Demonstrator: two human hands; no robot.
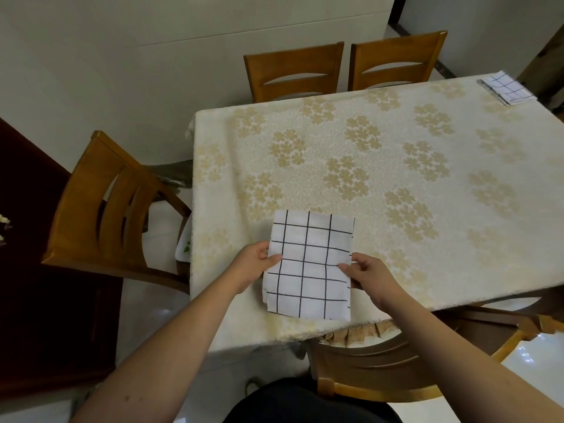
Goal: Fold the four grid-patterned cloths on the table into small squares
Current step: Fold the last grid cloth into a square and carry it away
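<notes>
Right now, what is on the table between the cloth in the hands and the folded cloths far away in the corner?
Nothing. In the head view only bare flowered tablecloth lies between the held cloth and the folded cloths.

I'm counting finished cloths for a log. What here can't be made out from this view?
- Far stack, head view: too small and distant to count its layers.
- Cloth being folded: its layers lie under the top face, so the fold count is hidden.
- Left hand and right hand: fingers under the cloth edges are hidden.
</notes>
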